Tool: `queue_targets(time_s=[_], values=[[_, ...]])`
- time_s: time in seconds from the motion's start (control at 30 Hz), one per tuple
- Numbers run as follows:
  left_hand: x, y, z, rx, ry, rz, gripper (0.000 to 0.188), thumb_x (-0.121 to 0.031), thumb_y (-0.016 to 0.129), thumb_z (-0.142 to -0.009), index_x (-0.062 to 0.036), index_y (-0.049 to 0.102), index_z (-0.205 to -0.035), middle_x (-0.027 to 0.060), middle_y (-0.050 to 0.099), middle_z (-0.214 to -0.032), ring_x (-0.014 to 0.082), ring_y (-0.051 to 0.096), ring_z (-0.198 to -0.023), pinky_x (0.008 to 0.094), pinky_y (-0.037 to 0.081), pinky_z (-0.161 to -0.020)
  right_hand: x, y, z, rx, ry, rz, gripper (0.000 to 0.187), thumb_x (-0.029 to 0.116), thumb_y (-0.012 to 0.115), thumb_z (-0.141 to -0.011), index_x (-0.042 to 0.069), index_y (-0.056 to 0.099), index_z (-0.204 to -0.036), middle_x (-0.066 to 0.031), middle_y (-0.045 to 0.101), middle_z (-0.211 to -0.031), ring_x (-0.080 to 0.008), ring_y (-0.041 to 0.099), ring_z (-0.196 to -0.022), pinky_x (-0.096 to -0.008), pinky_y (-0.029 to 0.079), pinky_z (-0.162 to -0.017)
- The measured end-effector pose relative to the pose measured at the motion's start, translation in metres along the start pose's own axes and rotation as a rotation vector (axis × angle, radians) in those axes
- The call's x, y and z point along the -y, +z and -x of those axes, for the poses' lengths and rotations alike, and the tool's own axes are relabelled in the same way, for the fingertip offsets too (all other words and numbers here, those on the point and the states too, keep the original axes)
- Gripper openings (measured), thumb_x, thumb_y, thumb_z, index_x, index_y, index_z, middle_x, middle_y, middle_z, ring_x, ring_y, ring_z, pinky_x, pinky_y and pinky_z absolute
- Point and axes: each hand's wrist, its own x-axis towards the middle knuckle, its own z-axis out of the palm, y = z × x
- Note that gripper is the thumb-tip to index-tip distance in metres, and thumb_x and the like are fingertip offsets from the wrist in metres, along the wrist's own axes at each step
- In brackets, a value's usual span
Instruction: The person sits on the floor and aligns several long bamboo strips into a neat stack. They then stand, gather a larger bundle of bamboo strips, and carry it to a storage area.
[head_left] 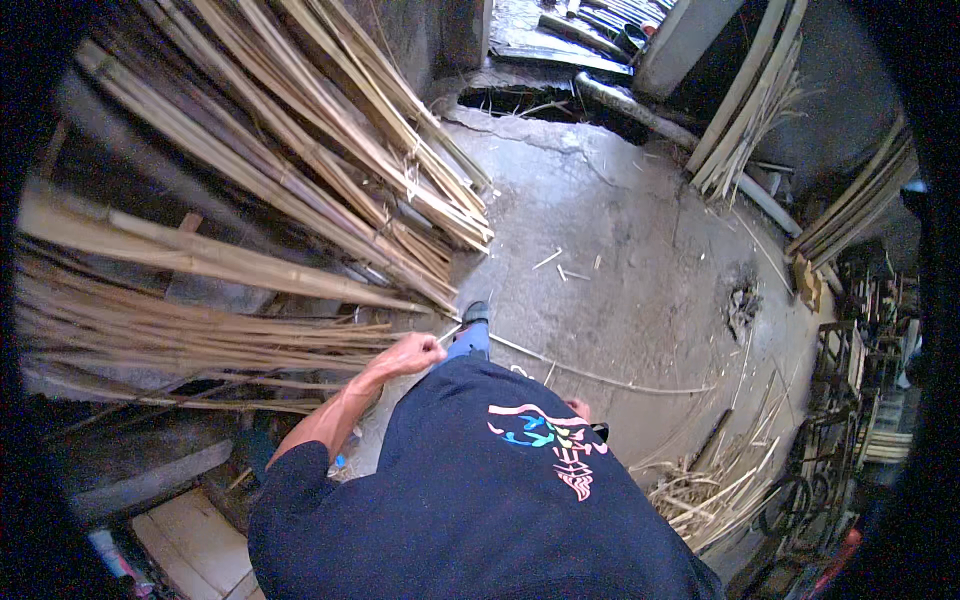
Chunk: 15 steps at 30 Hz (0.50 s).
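Note:
My left hand (415, 353) is raised in front of my left side with its fingers curled in. Whether anything is in them is too small to make out. It is nearest to the tips of a bundle of thin bamboo strips (230, 325), which fans in from the left. Only a small part of my right hand (578, 408) shows past the front of my dark shirt; its fingers are hidden. A long thin bamboo strip (600, 378) stretches across the floor just beyond both hands.
Long split bamboo poles (330, 150) lean at the upper left. More strips (745, 110) stand by the doorway at the upper right. Pale shavings (715, 500) lie in a heap at the lower right, near dark metal racks (840, 370). A broken hole (540, 103) edges the concrete floor (620, 270).

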Motion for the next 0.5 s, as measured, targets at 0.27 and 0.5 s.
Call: queue_targets(time_s=[0.27, 0.5], values=[[-0.068, -0.180, -0.151, -0.664, 0.210, 0.091, 0.040, -0.017, 0.050, -0.084, 0.0064, 0.037, -0.113, 0.0149, 0.051, -0.099, 0.0222, 0.051, -0.093, 0.0327, 0.043, -0.083, 0.045, -0.057, -0.123, 0.097, 0.209, -0.246, 0.028, 0.019, 0.055, -0.075, 0.001, 0.059, -0.095, -0.0139, 0.063, -0.075, -0.0200, 0.061, -0.068, -0.0331, 0.048, -0.064], [-0.090, -0.443, -0.203, -1.951, -0.178, 0.094, 0.099, -0.051, 0.070, -0.059, 0.0132, 0.023, -0.119, 0.0302, 0.031, -0.122, 0.0347, 0.036, -0.113, 0.0403, 0.033, -0.094, 0.064, -0.121, -0.272, 0.193, 0.148, -0.193, 0.025, 0.017, 0.055, -0.075, 0.001, 0.060, -0.093, -0.0132, 0.063, -0.076, -0.0201, 0.060, -0.073, -0.0335, 0.047, -0.070]])
